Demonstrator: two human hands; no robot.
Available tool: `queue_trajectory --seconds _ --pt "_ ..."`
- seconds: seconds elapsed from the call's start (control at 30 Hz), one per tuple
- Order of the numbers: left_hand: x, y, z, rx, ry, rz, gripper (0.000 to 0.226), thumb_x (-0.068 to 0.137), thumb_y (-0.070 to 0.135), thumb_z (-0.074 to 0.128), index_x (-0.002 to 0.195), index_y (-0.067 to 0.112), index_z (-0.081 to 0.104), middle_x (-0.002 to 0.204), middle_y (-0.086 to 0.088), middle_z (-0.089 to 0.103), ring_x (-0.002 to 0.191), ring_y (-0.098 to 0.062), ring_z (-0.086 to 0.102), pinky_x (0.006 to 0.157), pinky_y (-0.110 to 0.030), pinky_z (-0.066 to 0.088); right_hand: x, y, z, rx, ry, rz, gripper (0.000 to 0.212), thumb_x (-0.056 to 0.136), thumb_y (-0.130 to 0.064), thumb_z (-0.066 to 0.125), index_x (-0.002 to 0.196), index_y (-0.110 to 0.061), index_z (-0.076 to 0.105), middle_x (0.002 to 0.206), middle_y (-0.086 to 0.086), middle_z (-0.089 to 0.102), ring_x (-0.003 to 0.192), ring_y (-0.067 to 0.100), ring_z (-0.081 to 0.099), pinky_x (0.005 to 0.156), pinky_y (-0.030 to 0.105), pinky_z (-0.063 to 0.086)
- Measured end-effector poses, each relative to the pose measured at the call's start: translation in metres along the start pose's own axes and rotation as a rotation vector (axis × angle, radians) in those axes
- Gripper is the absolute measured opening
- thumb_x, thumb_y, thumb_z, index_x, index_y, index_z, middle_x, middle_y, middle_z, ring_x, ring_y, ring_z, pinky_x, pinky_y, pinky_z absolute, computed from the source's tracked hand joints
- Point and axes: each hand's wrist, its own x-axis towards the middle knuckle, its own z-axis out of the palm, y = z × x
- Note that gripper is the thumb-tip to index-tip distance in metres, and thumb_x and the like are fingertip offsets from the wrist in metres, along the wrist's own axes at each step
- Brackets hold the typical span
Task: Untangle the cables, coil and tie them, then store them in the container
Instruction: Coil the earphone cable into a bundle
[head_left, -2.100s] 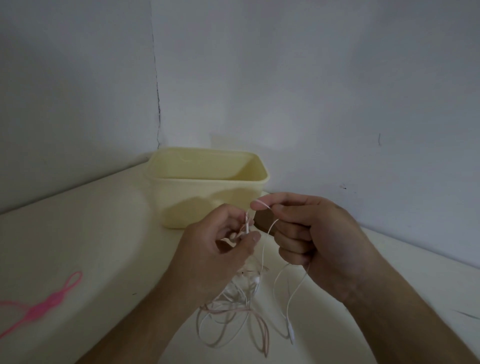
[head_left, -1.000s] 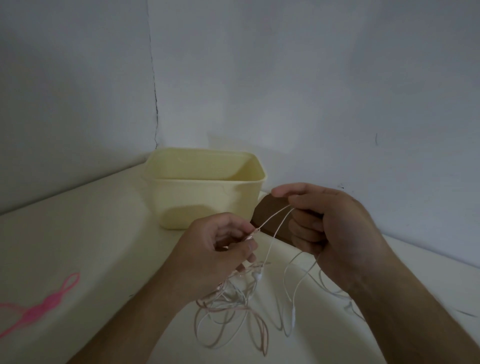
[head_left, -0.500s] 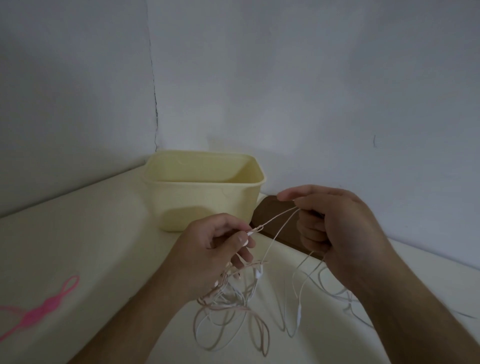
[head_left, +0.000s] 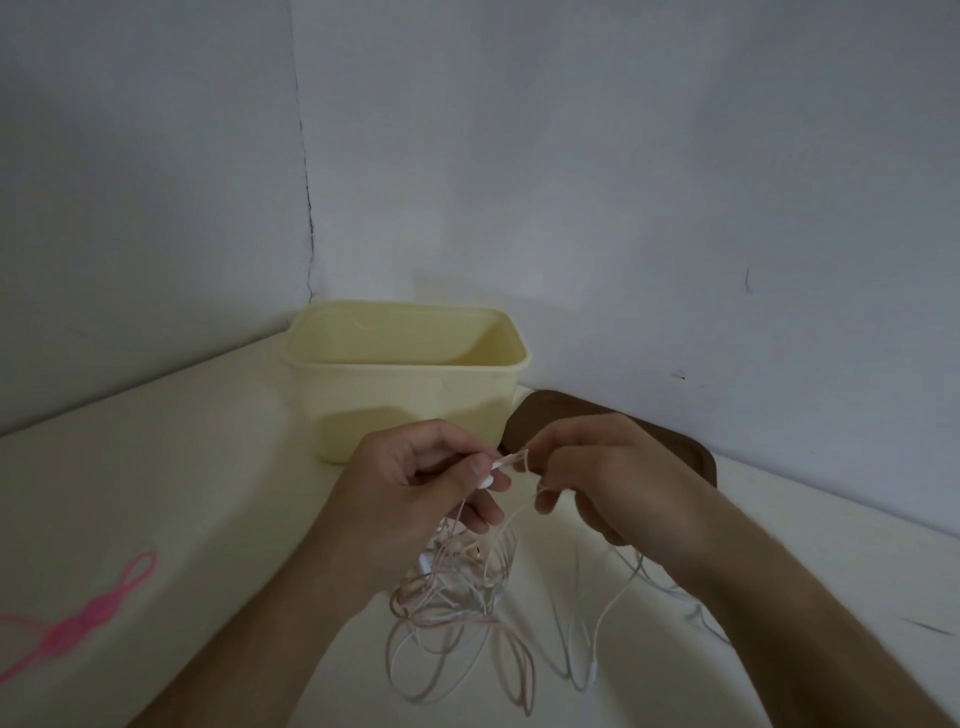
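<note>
Both hands are up in front of the pale yellow container (head_left: 410, 395), close together and working one short stretch of thin cable. The left hand (head_left: 415, 488) has thumb and forefinger pinched on a small white plug end, its other fingers curled under. The right hand (head_left: 597, 478) pinches the same strand just beside it, fingers bent round the wire. Below them the tangled cables (head_left: 457, 613) — white and pinkish earphone leads, as far as can be told — hang down and spread in loose loops on the cream table (head_left: 182, 493). The container stands open in the corner, with a dark brown lid (head_left: 691, 447) lying flat to its right. A pink silicone tie (head_left: 78, 618) lies well apart on the left.
</note>
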Motion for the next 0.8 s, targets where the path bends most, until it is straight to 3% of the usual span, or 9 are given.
queue_trajectory --seconds 0.07,0.13,0.2,0.3,0.37,0.47,0.63,0.73,0.8 --pt "0.000 0.000 0.001 0.007 -0.008 0.010 0.007 0.096 -0.006 0.066 0.094 -0.004 0.073 0.085 -0.019 0.078 0.066 -0.031 0.073 0.061 -0.031 0.059 -0.003 -0.002 0.000 0.034 -0.035 -0.090 0.023 0.100 -0.017 0.059 0.096 -0.006 0.079 0.083 0.005 0.074 0.043 -0.003 0.054 0.042 0.010 0.036" --pt "0.000 -0.001 0.001 0.002 -0.004 0.010 0.005 0.095 -0.005 0.067 0.093 -0.005 0.071 0.085 -0.019 0.078 0.065 -0.031 0.073 0.060 -0.031 0.058 -0.004 -0.001 0.002 0.053 -0.023 -0.143 0.038 0.105 -0.039 0.059 0.095 -0.010 0.080 0.083 -0.001 0.073 0.051 -0.004 0.057 0.053 0.013 0.039" --pt "0.000 -0.001 0.001 -0.001 -0.004 0.006 0.004 0.095 -0.004 0.067 0.094 -0.006 0.070 0.082 -0.019 0.078 0.064 -0.029 0.072 0.060 -0.031 0.058 -0.003 0.001 0.005 0.019 0.005 -0.175 0.045 0.099 -0.058 0.063 0.093 -0.018 0.081 0.085 -0.006 0.076 0.066 -0.003 0.065 0.068 0.025 0.048" --pt "0.000 -0.001 0.001 -0.002 -0.015 0.003 0.006 0.097 -0.003 0.065 0.094 -0.006 0.069 0.077 -0.018 0.076 0.062 -0.029 0.072 0.060 -0.034 0.059 -0.001 0.004 0.011 -0.124 0.063 -0.229 0.021 0.091 -0.045 0.082 0.088 -0.025 0.079 0.086 -0.009 0.079 0.083 0.006 0.073 0.087 0.039 0.060" --pt "-0.001 -0.001 0.002 -0.022 -0.029 -0.008 0.008 0.097 -0.001 0.064 0.093 -0.005 0.070 0.081 -0.020 0.076 0.063 -0.031 0.071 0.061 -0.037 0.060 -0.001 0.005 0.012 -0.123 0.109 -0.238 0.013 0.092 -0.031 0.082 0.083 -0.023 0.077 0.080 -0.009 0.078 0.077 0.008 0.074 0.083 0.039 0.062" --pt "-0.001 0.000 0.002 -0.073 -0.073 -0.027 0.012 0.097 0.006 0.065 0.094 -0.003 0.072 0.087 -0.023 0.075 0.067 -0.032 0.070 0.064 -0.038 0.058 0.002 0.007 0.011 -0.146 0.142 -0.215 0.014 0.094 -0.024 0.079 0.080 -0.023 0.075 0.077 -0.007 0.077 0.073 0.010 0.073 0.079 0.038 0.063" --pt "-0.001 -0.001 0.000 -0.109 -0.111 -0.044 0.019 0.087 0.002 0.073 0.105 -0.003 0.071 0.088 -0.022 0.076 0.069 -0.027 0.069 0.067 -0.032 0.057 0.006 0.014 0.015 -0.108 0.187 -0.196 0.018 0.100 -0.027 0.071 0.083 -0.022 0.072 0.074 -0.006 0.076 0.065 0.004 0.067 0.060 0.015 0.047" --pt "0.000 -0.003 0.000 -0.130 -0.103 -0.047 0.013 0.092 0.000 0.072 0.104 -0.001 0.072 0.087 -0.022 0.075 0.069 -0.028 0.067 0.067 -0.032 0.056 0.007 0.014 0.018 -0.089 0.183 -0.205 0.020 0.102 -0.027 0.067 0.084 -0.019 0.071 0.076 -0.006 0.077 0.068 0.006 0.069 0.064 0.017 0.049" --pt "0.001 -0.005 -0.001 -0.185 -0.100 -0.065 0.015 0.090 0.005 0.076 0.103 0.000 0.073 0.088 -0.023 0.073 0.070 -0.029 0.067 0.066 -0.034 0.055 0.008 0.015 0.020 -0.064 0.181 -0.215 0.020 0.102 -0.026 0.066 0.085 -0.019 0.071 0.077 -0.005 0.077 0.073 0.008 0.071 0.073 0.027 0.055"
